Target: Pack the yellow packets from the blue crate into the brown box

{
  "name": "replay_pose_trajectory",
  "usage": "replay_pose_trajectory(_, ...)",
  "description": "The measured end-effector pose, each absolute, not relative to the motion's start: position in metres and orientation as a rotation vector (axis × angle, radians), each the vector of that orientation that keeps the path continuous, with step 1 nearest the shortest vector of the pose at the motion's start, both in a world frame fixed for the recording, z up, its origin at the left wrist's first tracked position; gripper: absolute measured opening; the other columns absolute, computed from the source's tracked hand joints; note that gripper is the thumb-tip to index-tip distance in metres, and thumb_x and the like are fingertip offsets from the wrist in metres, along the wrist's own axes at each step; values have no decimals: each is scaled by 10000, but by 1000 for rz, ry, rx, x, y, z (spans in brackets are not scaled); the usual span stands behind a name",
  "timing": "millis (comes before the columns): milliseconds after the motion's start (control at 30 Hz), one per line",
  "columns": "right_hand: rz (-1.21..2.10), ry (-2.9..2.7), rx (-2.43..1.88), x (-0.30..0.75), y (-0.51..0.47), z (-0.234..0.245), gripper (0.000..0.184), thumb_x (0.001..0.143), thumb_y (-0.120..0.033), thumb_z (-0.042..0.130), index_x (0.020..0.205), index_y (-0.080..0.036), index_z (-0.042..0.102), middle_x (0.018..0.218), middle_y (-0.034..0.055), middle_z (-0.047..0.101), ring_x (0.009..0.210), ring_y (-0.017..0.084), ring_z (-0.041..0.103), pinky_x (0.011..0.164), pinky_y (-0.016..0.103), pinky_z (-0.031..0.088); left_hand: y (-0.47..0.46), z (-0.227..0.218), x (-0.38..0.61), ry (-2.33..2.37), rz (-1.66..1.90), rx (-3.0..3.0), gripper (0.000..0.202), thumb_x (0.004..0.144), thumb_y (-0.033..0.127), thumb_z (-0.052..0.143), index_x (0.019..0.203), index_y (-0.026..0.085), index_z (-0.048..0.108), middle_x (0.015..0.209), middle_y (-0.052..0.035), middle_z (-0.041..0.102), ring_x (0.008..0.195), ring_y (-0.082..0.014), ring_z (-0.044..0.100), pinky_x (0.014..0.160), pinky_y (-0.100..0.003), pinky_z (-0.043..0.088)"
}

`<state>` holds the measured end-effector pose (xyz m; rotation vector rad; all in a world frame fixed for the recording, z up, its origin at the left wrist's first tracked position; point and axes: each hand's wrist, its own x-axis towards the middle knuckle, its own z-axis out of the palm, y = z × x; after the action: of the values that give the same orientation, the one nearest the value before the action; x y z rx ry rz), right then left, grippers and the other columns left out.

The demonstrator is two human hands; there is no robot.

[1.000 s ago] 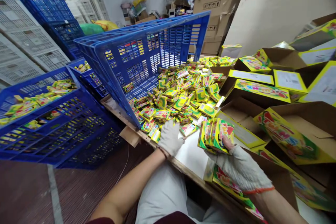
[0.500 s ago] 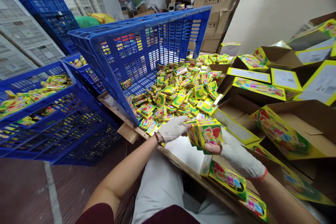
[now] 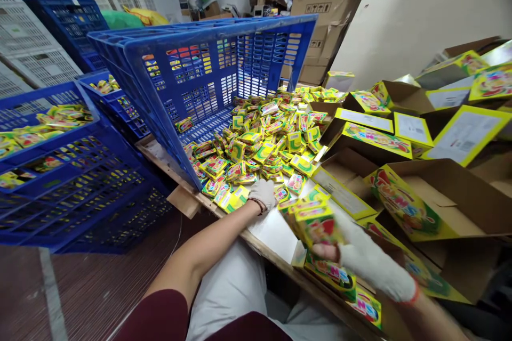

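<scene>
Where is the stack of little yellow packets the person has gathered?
In the head view, the stack of packets is gripped in the right hand, low and right of centre, above the table edge beside the open cartons.

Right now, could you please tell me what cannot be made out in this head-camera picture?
- Stack of small yellow-green packets in the white-gloved right hand: blurred, so their count and print are unreadable.
- White-gloved left hand: fingers hidden among loose packets, so its grip is unclear.
- Tilted blue plastic crate: its wall hides the inside.
- Open brown cardboard carton: cut off at right.
</scene>
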<state>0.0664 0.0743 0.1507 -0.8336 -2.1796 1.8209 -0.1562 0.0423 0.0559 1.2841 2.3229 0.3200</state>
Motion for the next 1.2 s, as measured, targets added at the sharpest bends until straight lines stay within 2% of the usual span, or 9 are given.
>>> replay_pose_trajectory(133, 1202, -2869, -799, 42, 26, 139, 585, 665, -149, 655, 1247, -193, 626, 1136, 101, 679, 1019, 299, 638, 925, 437, 507, 37, 65, -171, 2194, 422, 1387, 273, 765, 295, 720, 1010, 173, 712, 1065, -93, 723, 1058, -283, 653, 932, -358, 505)
replay_pose_trajectory(300, 458, -3099, -995, 4, -6, 99, 575, 701, -87, 619, 1273, -146, 619, 1224, 185, 633, 1142, 360, 582, 959, 473, 461, 18, 63, -178, 1966, 585, 1448, 208, 785, 227, 648, 978, 208, 724, 1001, -3, 736, 977, -189, 652, 901, -264, 500)
replay_pose_trajectory(367, 363, -3006, -1095, -6, -9, 78, 663, 699, -81, 644, 1355, -143, 572, 1374, 217, 567, 1297, 407, 494, 1040, 512, 412, 11, 56, -175, 1899, 652, 1419, 162, 842, 290, 596, 900, 201, 718, 900, 4, 732, 886, -180, 658, 856, -269, 519)
replay_pose_trajectory(567, 437, -2560, -1293, -4, -21, 15, 1088, 624, -198, 743, 1579, -159, 223, 1648, 241, 186, 1496, 508, 168, 1172, 637, 236, -9, 35, -156, 1886, 989, 1215, 571, 1018, 467, 199, 959, 165, 680, 1025, -92, 734, 981, -217, 670, 929, -354, 531)
replay_pose_trajectory(733, 456, -2230, -1043, 8, -28, -9, 1094, 772, -242, 659, 1602, -288, -53, 1688, 182, -18, 1529, 451, 123, 1161, 649, 300, -24, 25, -140, 1857, 1144, 1141, 467, 965, 538, 361, 955, 193, 676, 1018, -91, 715, 999, -251, 652, 959, -403, 514)
replay_pose_trajectory(867, 624, -2152, -924, 10, -26, -9, 1019, 812, -258, 626, 1600, -322, -19, 1685, 166, 38, 1514, 408, 238, 1121, 573, 407, -23, 17, -138, 1825, 1212, 1053, 512, 977, 530, 292, 948, 180, 665, 958, -89, 700, 920, -238, 659, 857, -380, 536)
replay_pose_trajectory(967, 585, -2155, -955, 9, -21, -13, 1084, 749, -280, 681, 1589, -315, -3, 1675, 177, 69, 1504, 446, 231, 1138, 608, 360, -17, 12, -141, 1815, 1226, 1005, 501, 967, 546, 333, 822, 186, 649, 837, -64, 679, 834, -222, 647, 809, -362, 527)
replay_pose_trajectory(1067, 494, -2161, -958, 5, -15, -21, 1086, 701, -318, 719, 1575, -263, 77, 1577, 221, 276, 1448, 478, 303, 1120, 646, 345, -13, 9, -143, 1817, 1241, 961, 478, 963, 539, 365, 747, 196, 618, 771, -40, 648, 790, -200, 624, 795, -341, 519)
replay_pose_trajectory(1200, 490, -2169, -939, -1, -9, -20, 942, 684, -372, 726, 1512, -216, 308, 1317, 185, 501, 1222, 387, 523, 1013, 571, 464, -12, 7, -143, 1810, 1291, 870, 443, 990, 510, 323, 924, 202, 635, 883, -48, 676, 880, -192, 632, 825, -321, 530)
